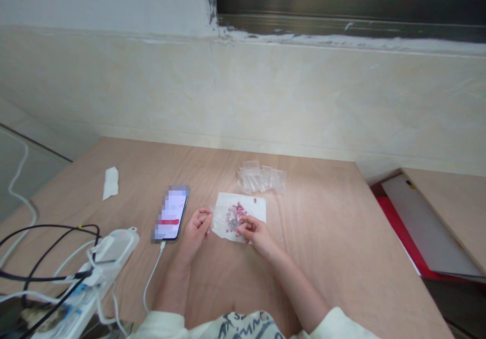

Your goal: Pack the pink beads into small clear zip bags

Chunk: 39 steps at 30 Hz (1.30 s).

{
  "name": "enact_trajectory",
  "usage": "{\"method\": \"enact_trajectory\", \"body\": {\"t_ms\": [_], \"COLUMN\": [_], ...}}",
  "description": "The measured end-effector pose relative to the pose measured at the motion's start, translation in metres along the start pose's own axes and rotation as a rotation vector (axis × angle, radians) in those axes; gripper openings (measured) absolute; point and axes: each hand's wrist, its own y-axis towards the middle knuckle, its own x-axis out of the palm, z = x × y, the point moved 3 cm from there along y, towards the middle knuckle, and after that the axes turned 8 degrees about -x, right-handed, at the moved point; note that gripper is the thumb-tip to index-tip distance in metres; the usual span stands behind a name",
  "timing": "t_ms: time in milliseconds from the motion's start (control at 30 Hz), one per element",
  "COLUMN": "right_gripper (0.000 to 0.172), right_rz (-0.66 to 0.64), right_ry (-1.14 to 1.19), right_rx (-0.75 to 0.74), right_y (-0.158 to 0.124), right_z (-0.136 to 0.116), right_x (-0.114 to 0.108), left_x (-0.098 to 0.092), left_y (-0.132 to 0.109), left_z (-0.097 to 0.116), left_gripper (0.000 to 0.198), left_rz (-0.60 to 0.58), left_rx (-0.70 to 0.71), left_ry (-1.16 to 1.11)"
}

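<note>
Nearest, cream sleeves (341, 325) lead to the left hand (195, 230) and right hand (258, 235), fingers (246, 222) closed on a light, limp clear plastic bag (222, 222), best held by its edge, over white paper (255, 210) bearing pink beads (238, 210).

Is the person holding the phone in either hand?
No, the black smartphone lies on the light wooden tabletop, while the left hand and right hand hold a small clear plastic bag.

Indoor workspace, plywood table (311, 217), tiled wall (288, 101)
</note>
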Motion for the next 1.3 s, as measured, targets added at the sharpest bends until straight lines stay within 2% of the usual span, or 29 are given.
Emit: {"method": "enact_trajectory", "body": {"t_ms": [433, 867, 1033, 1100, 1167, 1233, 1300], "right_gripper": [0.052, 0.047, 0.043, 0.039, 0.036, 0.032, 0.025], "right_rz": [0.03, 0.042, 0.068, 0.086, 0.115, 0.142, 0.164], "right_ry": [-0.002, 0.016, 0.092, 0.138, 0.151, 0.098, -0.036], "right_rx": [0.015, 0.034, 0.082, 0.098, 0.096, 0.066, -0.01], "right_y": [0.0, 0.001, -0.003, -0.004, -0.005, -0.006, -0.007], "right_z": [0.0, -0.002, -0.01, -0.014, -0.019, -0.025, -0.033], "right_x": [-0.002, -0.002, -0.001, -0.002, -0.006, -0.012, -0.019], "left_x": [0.003, 0.007, 0.007, 0.007, 0.007, 0.007, 0.005], "left_y": [0.001, 0.005, 0.001, -0.004, -0.01, -0.016, -0.017], "left_z": [0.002, 0.008, 0.007, 0.007, 0.005, 0.003, 0.001], "left_gripper": [0.024, 0.022, 0.021, 0.021, 0.02, 0.022, 0.025], "left_rz": [-0.036, -0.082, -0.097, -0.144, -0.253, -0.4, -0.474], "left_rx": [-0.007, 0.006, 0.013, 0.027, 0.025, -0.016, -0.061], "left_ry": [0.009, 0.006, -0.017, -0.024, -0.007, 0.049, 0.114]}}
